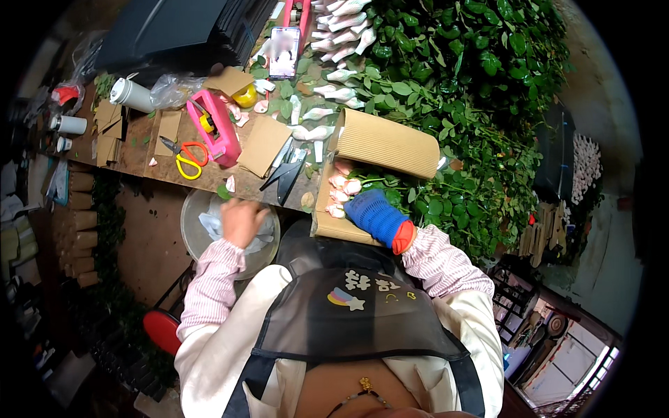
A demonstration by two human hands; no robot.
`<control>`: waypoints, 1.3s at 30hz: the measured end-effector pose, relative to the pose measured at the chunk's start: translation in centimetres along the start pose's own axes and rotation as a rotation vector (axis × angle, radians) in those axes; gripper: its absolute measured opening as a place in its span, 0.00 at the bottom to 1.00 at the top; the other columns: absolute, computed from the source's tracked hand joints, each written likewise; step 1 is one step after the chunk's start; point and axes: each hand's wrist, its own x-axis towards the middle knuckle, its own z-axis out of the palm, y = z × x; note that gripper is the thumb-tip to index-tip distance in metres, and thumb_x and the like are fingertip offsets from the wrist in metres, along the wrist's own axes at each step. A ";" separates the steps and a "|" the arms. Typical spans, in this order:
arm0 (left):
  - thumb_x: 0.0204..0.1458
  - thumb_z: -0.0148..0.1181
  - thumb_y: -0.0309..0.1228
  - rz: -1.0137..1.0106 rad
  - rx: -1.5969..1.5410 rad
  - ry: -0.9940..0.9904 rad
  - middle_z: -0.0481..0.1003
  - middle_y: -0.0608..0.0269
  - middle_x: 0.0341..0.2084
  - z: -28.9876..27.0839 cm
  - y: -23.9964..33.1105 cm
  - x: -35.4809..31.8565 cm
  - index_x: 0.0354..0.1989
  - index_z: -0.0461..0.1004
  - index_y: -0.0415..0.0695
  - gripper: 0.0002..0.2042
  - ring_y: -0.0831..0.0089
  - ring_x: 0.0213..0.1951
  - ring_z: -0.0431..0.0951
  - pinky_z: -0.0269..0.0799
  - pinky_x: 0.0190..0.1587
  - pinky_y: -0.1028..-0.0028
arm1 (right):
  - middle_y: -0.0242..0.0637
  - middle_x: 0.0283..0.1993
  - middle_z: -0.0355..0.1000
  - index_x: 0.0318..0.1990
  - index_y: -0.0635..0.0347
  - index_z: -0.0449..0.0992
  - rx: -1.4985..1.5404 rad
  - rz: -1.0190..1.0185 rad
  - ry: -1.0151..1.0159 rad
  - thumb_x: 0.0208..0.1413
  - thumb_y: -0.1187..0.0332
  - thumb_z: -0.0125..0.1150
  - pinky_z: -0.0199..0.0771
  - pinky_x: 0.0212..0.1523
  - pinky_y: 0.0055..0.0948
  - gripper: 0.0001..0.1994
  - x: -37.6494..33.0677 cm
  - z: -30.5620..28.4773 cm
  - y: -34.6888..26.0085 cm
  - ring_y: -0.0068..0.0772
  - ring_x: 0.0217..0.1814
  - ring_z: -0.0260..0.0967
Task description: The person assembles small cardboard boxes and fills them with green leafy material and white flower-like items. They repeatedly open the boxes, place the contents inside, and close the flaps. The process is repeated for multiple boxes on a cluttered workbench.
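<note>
My left hand (242, 221) is bare and sits over the rim of a translucent bucket (187, 230), just off the table's front edge. Its fingers are slightly apart, and I see nothing held in them. A blue knitted glove covers my right hand (376, 211), which is closed over pale pink roses (343, 187) by their leafy stems; its fingertips are partly hidden. These blooms lie on a sheet of corrugated brown cardboard (348, 230), whose far part curls over as a flap (390, 145). Crumpled pale material (259, 243) lies inside the bucket.
Left of the cardboard lie black-bladed shears (284, 180), scissors with red and yellow handles (187, 159), a pink tape dispenser (221, 132) and cardboard pieces (265, 145). Leafy stems (481, 153) pile up at the right. Wrapped blooms (341, 35) and a phone (284, 53) are farther back.
</note>
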 end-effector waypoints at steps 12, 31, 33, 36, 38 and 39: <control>0.35 0.82 0.50 0.259 -0.614 -0.211 0.52 0.36 0.65 5.8 9.9 8.9 0.67 0.55 0.43 0.53 0.40 0.69 0.49 0.45 0.72 0.51 | 0.45 0.36 0.79 0.46 0.49 0.77 0.417 0.235 0.299 0.60 0.50 0.59 0.75 0.39 0.50 0.16 -3.8 -1.6 1.0 0.52 0.37 0.78; 0.43 0.75 0.44 0.133 -0.694 -0.044 0.59 0.40 0.62 6.2 11.5 9.0 0.58 0.72 0.48 0.32 0.43 0.66 0.60 0.59 0.67 0.53 | 0.48 0.41 0.78 0.56 0.52 0.70 0.375 0.354 0.402 0.62 0.54 0.57 0.76 0.40 0.50 0.20 -3.2 -0.2 1.2 0.54 0.40 0.78; 0.43 0.75 0.44 0.137 -0.713 -0.042 0.59 0.39 0.62 6.4 11.4 8.9 0.58 0.73 0.48 0.32 0.42 0.65 0.60 0.59 0.67 0.53 | 0.48 0.41 0.78 0.54 0.53 0.71 0.418 0.284 0.359 0.61 0.52 0.57 0.76 0.40 0.50 0.20 -2.7 -0.5 1.9 0.53 0.40 0.78; 0.42 0.75 0.44 0.149 -0.756 -0.037 0.58 0.39 0.63 6.7 11.3 9.0 0.57 0.73 0.48 0.32 0.41 0.66 0.60 0.59 0.67 0.53 | 0.45 0.37 0.79 0.49 0.50 0.73 0.329 0.284 0.413 0.60 0.51 0.59 0.76 0.39 0.49 0.17 -0.5 1.5 3.1 0.52 0.39 0.78; 0.42 0.76 0.43 0.151 -0.747 -0.033 0.58 0.39 0.63 6.6 11.3 9.0 0.57 0.73 0.48 0.31 0.42 0.66 0.60 0.59 0.67 0.53 | 0.45 0.37 0.79 0.46 0.50 0.75 0.301 0.284 0.403 0.60 0.54 0.58 0.76 0.39 0.49 0.13 -0.2 0.9 2.6 0.50 0.39 0.79; 0.43 0.76 0.43 0.149 -0.741 -0.043 0.58 0.39 0.63 6.6 11.3 9.0 0.57 0.73 0.48 0.31 0.42 0.66 0.59 0.59 0.67 0.54 | 0.45 0.37 0.80 0.43 0.51 0.77 0.292 0.289 0.386 0.59 0.57 0.57 0.77 0.40 0.49 0.11 -0.3 0.6 2.4 0.49 0.39 0.79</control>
